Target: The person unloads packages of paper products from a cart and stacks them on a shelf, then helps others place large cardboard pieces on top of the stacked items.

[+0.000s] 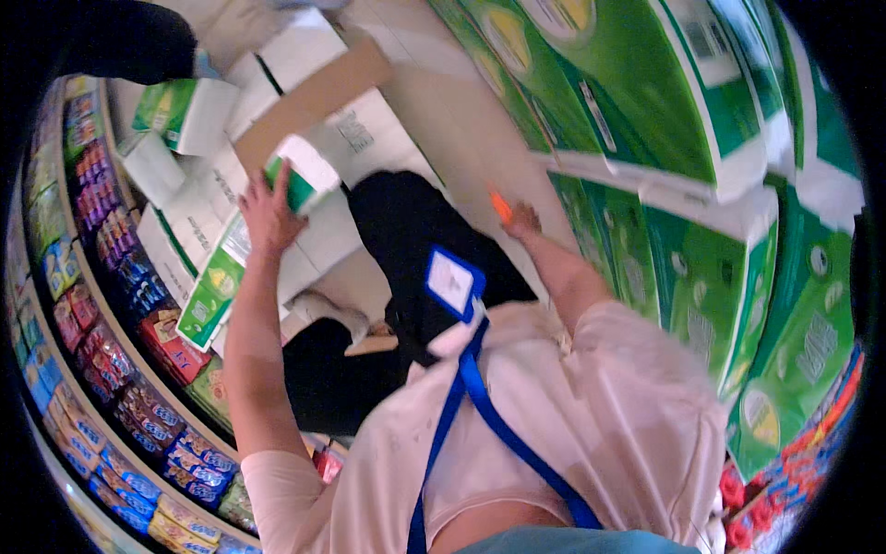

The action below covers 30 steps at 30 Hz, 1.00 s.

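Note:
My left hand (270, 215) is at a small green-and-white pack (304, 180), its index finger along the green side and its thumb by the lower edge. Below that hand, a longer green-and-white pack (214, 287) lies slanted, partly hidden by my forearm. White cartons (367, 138) with dark green stripes and printing lie beneath, with a brown cardboard flap (315, 100) across them. My right hand (522, 221) is closed around a bright orange tool (500, 205), too blurred to name exactly, above the pale floor beside my dark-clad leg.
Shelves of packaged snacks (159, 415) curve along the left. Large green-and-white cartons (699, 277) are stacked on the right. More green-and-white packs (166, 111) stand on the cartons at upper left, near a dark-clothed person (138, 38). A blue lanyard with a badge (453, 282) hangs before me.

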Each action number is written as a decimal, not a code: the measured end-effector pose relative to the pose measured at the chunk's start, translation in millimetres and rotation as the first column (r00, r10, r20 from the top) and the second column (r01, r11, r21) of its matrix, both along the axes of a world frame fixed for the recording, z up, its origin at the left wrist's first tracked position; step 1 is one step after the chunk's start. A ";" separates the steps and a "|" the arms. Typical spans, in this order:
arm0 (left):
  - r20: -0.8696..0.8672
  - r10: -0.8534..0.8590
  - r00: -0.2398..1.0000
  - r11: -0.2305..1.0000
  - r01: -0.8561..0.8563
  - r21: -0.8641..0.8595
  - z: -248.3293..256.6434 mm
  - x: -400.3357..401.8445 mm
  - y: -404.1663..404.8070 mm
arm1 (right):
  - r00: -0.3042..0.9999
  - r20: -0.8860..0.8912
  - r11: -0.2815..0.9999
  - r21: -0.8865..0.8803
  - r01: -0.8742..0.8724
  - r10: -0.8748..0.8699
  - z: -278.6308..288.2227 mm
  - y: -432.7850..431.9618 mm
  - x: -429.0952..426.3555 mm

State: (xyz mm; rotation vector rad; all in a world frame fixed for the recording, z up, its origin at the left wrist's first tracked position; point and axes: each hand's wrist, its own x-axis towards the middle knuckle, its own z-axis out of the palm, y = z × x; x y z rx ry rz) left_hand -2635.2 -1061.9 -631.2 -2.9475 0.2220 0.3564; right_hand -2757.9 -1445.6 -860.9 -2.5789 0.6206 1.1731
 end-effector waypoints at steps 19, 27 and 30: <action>-0.444 0.098 0.890 0.156 -0.455 -0.877 25.8 -30.3 -105.4 | 0.737 0.674 0.723 0.527 -0.446 -0.037 278.7 82.5 79.1; -0.648 0.103 0.754 -0.809 -0.316 -0.496 59.0 -39.9 -109.4 | 0.354 0.916 0.653 0.152 -0.742 0.189 319.7 121.2 108.6; -0.535 0.484 0.692 -0.544 -0.241 -0.804 59.7 -39.1 -47.4 | 0.283 0.855 0.771 -0.191 -0.607 0.434 420.7 101.2 174.7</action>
